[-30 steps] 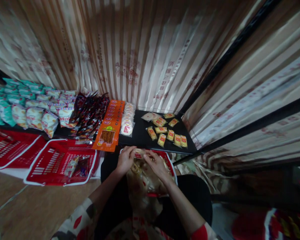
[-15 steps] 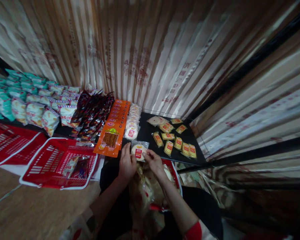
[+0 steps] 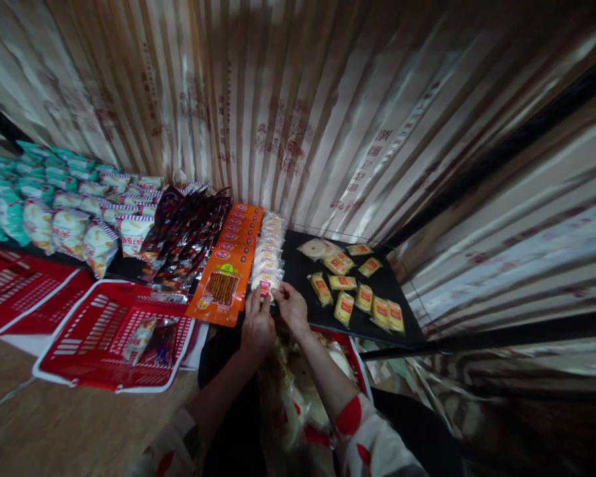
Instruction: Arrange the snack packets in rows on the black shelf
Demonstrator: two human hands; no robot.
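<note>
Between my two hands is a clear-wrapped round white rice cracker packet (image 3: 265,286) with a red label, at the front end of a row of like packets (image 3: 271,246). My left hand (image 3: 258,326) grips its lower left side with closed fingers. At its lower right edge, my right hand (image 3: 292,307) pinches it with thumb and fingers. Left of the row lie overlapping orange snack packs (image 3: 224,268); the front one shows brown sticks through its window. Small yellow-wrapped packets (image 3: 345,307) lie scattered to the right, beside flat round white packets (image 3: 314,248).
Further left on the black shelf (image 3: 298,265) are dark shiny packets (image 3: 186,232), white chip bags (image 3: 99,245) and green bags (image 3: 12,215). A red basket (image 3: 79,331) holds packets below. Another red basket (image 3: 362,377) sits at my lap. A black pole (image 3: 501,146) slants on the right.
Both hands have moved forward with the rice cracker packet, from in front of the shelf edge to the front end of the row. The view has shifted slightly.
</note>
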